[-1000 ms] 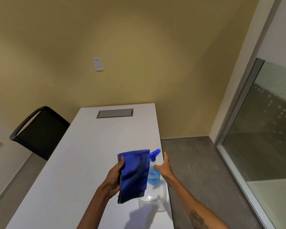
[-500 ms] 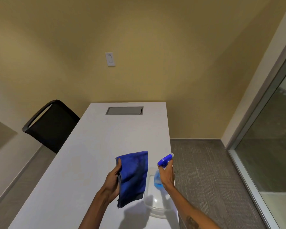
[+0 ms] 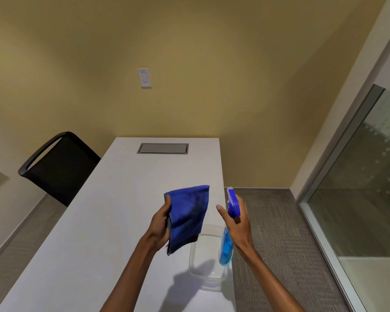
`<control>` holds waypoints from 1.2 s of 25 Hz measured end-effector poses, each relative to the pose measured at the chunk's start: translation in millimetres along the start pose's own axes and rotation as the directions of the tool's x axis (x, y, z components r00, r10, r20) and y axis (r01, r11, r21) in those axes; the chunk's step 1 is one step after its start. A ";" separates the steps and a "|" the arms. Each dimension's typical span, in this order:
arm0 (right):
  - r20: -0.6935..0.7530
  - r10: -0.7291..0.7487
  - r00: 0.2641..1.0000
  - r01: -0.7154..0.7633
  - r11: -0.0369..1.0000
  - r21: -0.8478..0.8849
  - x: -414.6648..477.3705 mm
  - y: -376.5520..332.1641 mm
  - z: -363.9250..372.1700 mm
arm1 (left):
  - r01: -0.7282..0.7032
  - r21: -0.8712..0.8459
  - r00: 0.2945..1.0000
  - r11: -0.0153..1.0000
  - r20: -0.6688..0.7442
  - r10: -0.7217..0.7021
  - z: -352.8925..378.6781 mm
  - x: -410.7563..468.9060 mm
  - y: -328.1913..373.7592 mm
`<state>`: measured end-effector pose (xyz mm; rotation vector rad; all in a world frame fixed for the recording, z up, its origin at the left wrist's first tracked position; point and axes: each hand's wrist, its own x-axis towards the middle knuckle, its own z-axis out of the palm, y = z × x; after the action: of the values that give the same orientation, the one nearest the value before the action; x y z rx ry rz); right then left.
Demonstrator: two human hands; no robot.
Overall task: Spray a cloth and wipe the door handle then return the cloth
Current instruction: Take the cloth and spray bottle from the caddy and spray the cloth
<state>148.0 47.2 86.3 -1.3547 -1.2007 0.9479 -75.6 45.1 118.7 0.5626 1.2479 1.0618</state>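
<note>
Gripping blue cloth [image 3: 187,215] in left hand [image 3: 160,226]; right hand [image 3: 238,224] clasping spray bottle [image 3: 231,224], label unreadable

Both forearms bare, reaching in from 6 o'clock, raised mid-air. Left hand [image 3: 160,226] closed, thumb on top, fingers curled around the blue cloth [image 3: 186,216] edge, palm facing 3 o'clock. Right hand [image 3: 238,224] wrapped on spray bottle [image 3: 231,212] neck, thumb extended toward 10 o'clock, back of hand toward 3 o'clock. Hands apart.
</note>
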 end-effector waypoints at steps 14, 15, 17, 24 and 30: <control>0.086 -0.121 0.989 0.106 0.980 0.166 -65.7 -73.6 -50.9 | -0.056 -0.231 0.959 0.971 0.258 0.117 86.3 -20.2 28.4; 0.073 -0.119 0.990 0.107 0.983 0.149 -70.3 -74.3 -51.0 | -0.056 -0.248 0.957 0.967 0.261 0.123 89.7 -22.0 30.9; 0.050 -0.116 0.992 0.109 0.986 0.123 -78.2 -78.1 -52.4 | -0.061 -0.251 0.950 0.966 0.283 0.133 93.0 -24.4 34.0; 0.076 -0.058 0.995 0.044 0.983 0.178 -84.1 -104.4 -64.0 | -0.114 -0.071 0.950 0.991 0.284 0.130 100.9 -30.3 24.8; 0.127 0.019 0.992 -0.045 0.978 0.206 -97.9 -118.8 -67.6 | -0.147 0.049 0.954 0.988 0.273 0.128 105.3 -30.1 9.7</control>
<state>177.3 -67.4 205.7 -1.1647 -1.1396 1.1621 21.6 43.2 170.2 0.8288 1.0200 1.0217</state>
